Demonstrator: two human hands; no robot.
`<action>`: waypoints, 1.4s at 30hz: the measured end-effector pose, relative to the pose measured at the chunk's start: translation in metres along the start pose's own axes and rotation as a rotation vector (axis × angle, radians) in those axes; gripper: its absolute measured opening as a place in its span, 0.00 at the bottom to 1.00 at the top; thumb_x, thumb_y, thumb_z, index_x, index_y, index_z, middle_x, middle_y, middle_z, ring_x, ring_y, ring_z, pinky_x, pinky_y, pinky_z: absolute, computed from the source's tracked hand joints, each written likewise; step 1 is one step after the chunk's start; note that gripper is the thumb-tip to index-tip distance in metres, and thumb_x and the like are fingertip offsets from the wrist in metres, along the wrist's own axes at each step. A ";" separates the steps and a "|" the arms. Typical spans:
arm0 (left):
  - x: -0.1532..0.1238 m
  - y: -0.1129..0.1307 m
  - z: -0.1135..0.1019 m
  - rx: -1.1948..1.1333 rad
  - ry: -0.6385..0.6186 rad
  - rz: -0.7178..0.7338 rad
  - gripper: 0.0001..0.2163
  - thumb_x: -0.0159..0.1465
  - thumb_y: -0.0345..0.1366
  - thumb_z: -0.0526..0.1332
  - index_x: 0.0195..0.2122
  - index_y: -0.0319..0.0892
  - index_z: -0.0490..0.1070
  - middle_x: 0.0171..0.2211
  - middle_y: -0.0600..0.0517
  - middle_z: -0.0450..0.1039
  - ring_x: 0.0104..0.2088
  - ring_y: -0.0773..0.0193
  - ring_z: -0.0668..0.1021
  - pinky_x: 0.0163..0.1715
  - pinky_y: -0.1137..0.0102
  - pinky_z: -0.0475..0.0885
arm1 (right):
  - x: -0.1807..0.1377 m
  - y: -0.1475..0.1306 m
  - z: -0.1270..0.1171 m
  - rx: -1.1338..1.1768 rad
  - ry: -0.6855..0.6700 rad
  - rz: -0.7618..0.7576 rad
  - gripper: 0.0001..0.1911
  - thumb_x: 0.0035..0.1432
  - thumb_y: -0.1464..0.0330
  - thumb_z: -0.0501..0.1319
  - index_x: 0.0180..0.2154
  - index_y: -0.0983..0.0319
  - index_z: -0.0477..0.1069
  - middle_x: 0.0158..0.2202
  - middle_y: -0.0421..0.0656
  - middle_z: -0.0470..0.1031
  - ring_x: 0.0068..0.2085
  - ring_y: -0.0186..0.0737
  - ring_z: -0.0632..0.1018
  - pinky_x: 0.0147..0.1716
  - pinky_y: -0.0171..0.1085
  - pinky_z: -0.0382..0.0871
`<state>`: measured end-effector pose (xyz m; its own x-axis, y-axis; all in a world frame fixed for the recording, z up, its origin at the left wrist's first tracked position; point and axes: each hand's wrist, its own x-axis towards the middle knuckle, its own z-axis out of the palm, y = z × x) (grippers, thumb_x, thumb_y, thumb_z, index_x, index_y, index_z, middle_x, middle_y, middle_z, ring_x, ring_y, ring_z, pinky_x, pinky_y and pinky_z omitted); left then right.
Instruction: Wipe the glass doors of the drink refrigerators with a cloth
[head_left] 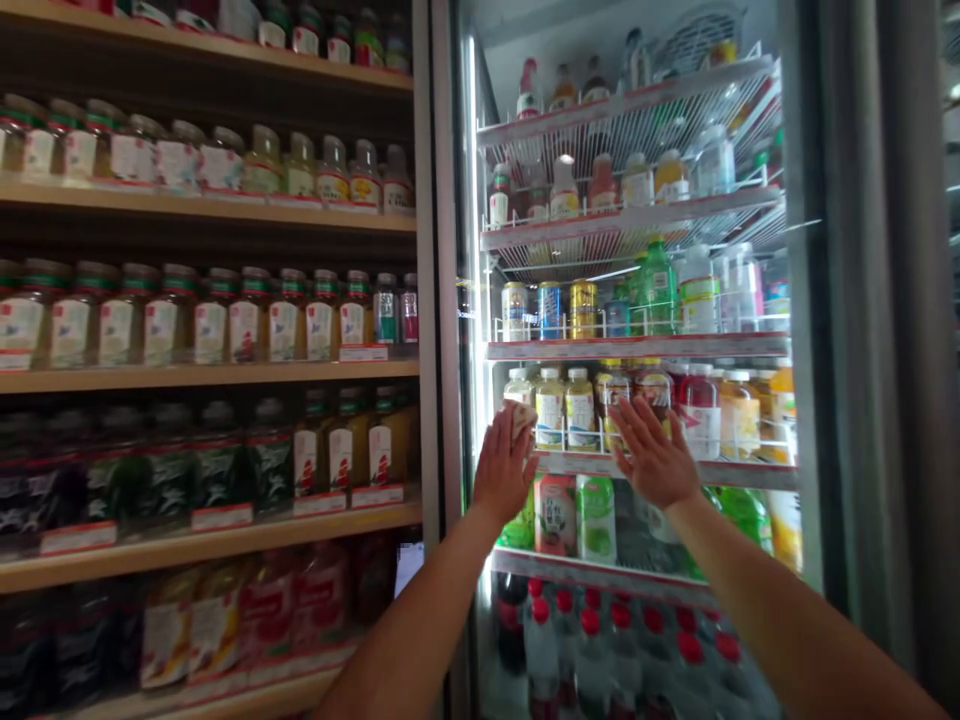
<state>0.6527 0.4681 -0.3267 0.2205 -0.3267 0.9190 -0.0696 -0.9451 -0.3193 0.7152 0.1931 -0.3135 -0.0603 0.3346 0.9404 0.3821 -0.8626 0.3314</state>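
Both arms reach forward to the glass door of a lit drinks cooler. My left hand [504,472] has a small pale, patterned cloth [523,422] under its fingers, held up at the glass in front of the left bottles. To the right, my right hand [658,462] is bare, with its fingers stretched out and apart, at or very near the pane. Whether its palm touches the glass I cannot tell. Behind the hands, inside the cooler, stand pale yellow juice bottles [580,410] and a red drink bottle [699,410].
Wooden shelves [225,376] full of bottles line the left side. A metal door frame [444,300] divides them from the cooler. White wire racks [637,347] inside hold cans and bottles, with red-capped bottles [591,640] at the bottom. A grey upright frame [855,300] edges the right.
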 end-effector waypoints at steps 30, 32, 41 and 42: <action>0.025 0.002 -0.021 -0.499 0.030 -0.292 0.15 0.62 0.23 0.54 0.47 0.43 0.72 0.51 0.46 0.72 0.52 0.57 0.75 0.53 0.59 0.74 | -0.002 -0.002 0.002 0.028 0.008 0.028 0.37 0.68 0.60 0.56 0.72 0.52 0.43 0.70 0.42 0.56 0.70 0.48 0.59 0.70 0.54 0.39; 0.024 0.000 -0.018 -0.430 0.054 -0.290 0.16 0.63 0.23 0.54 0.48 0.44 0.73 0.50 0.46 0.71 0.51 0.56 0.74 0.52 0.57 0.74 | -0.002 -0.002 0.002 0.030 0.007 0.026 0.38 0.67 0.60 0.57 0.72 0.52 0.42 0.70 0.42 0.56 0.70 0.48 0.59 0.70 0.54 0.39; 0.013 0.014 0.001 -0.227 0.098 -0.168 0.09 0.66 0.25 0.56 0.44 0.42 0.72 0.41 0.48 0.74 0.44 0.57 0.76 0.46 0.59 0.75 | -0.001 -0.002 0.000 0.037 -0.003 0.020 0.37 0.68 0.61 0.56 0.72 0.53 0.43 0.70 0.43 0.55 0.70 0.49 0.59 0.70 0.55 0.39; 0.009 0.016 0.003 -0.216 0.106 -0.144 0.12 0.67 0.25 0.56 0.48 0.42 0.72 0.44 0.47 0.74 0.47 0.57 0.76 0.48 0.60 0.75 | -0.001 -0.002 0.000 0.037 -0.007 0.021 0.37 0.68 0.61 0.56 0.72 0.53 0.43 0.70 0.43 0.55 0.70 0.49 0.59 0.70 0.55 0.39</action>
<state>0.6561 0.4498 -0.3245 0.1414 -0.1771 0.9740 -0.2534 -0.9576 -0.1373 0.7148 0.1946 -0.3151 -0.0454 0.3195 0.9465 0.4175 -0.8547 0.3086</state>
